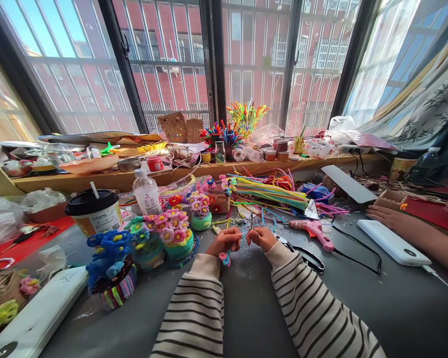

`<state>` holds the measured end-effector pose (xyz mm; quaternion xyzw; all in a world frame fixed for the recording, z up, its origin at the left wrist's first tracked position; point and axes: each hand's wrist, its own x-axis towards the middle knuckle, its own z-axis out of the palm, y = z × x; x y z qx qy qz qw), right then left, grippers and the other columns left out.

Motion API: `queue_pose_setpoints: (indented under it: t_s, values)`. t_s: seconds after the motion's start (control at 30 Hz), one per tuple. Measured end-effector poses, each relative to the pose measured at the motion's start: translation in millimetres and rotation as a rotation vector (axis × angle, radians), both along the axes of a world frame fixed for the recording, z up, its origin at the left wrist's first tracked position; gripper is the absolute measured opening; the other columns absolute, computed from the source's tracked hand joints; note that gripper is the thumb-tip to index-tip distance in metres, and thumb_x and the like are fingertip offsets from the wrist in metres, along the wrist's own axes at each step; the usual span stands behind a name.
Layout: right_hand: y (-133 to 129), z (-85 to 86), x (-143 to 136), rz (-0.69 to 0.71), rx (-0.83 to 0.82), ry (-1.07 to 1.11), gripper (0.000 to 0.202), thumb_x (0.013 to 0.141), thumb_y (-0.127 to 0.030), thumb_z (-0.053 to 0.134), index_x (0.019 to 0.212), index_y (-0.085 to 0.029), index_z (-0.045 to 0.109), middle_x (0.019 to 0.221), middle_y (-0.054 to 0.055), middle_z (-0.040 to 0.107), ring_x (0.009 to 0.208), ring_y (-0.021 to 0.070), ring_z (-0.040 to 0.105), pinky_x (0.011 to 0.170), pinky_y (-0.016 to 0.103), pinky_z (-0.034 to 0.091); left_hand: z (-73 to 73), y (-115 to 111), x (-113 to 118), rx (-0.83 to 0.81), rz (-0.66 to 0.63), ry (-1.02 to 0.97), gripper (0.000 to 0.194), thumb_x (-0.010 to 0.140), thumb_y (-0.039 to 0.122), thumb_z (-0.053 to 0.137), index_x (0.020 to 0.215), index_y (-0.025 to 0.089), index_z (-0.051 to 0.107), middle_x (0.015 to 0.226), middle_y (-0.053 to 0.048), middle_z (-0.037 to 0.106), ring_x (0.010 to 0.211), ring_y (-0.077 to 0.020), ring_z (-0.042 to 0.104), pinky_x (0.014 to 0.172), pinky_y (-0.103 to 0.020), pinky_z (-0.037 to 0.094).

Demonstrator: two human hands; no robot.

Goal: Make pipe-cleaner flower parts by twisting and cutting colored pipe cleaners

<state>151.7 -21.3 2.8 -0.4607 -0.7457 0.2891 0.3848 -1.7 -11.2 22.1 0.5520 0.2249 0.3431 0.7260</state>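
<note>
Near the middle of the grey table, my left hand is closed in a pinch on a small pink and blue pipe-cleaner piece, part of which hangs below the fingers. Just to its right, my right hand is closed around small scissors, whose tips point up and away from me. The hands are a short gap apart. Fine blue and white bits of fluff lie on the table under and between them.
Pipe-cleaner flower pots and a lidded cup stand left. Behind lies a pipe-cleaner bundle. To the right are a pink glue gun, black-handled pliers, a white power bank and another person's arm.
</note>
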Motion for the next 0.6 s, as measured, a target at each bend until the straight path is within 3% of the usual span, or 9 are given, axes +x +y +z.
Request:
queue_pose_setpoints:
  t_s: [0.3, 0.6]
  values:
    - [-0.7, 1.6, 0.6, -0.155, -0.004, 0.068, 0.056, 0.062, -0.063, 0.033, 0.031, -0.016, 0.040, 0.035, -0.002, 0.036, 0.038, 0.0066, 0.033, 0.044, 0.020, 0.028, -2.8, 2.5, -0.6, 0.004, -0.020, -0.006, 0.022, 0.055, 0.027, 0.056, 0.046, 0.014, 0.041, 0.037, 0.004, 0.043, 0.031, -0.0035, 0.034, 0.038, -0.020, 0.023]
    - [1.8, -1.1, 1.2, -0.089, -0.031, 0.040, 0.067, 0.062, -0.069, 0.018, 0.041, -0.014, 0.052, 0.035, -0.004, 0.027, 0.037, 0.0071, 0.030, 0.041, 0.021, 0.024, -6.3, 8.9, -2.0, 0.069, -0.042, 0.017, 0.024, 0.060, 0.034, 0.054, 0.050, 0.011, 0.051, 0.038, 0.002, 0.044, 0.035, -0.0061, 0.039, 0.040, -0.020, 0.026]
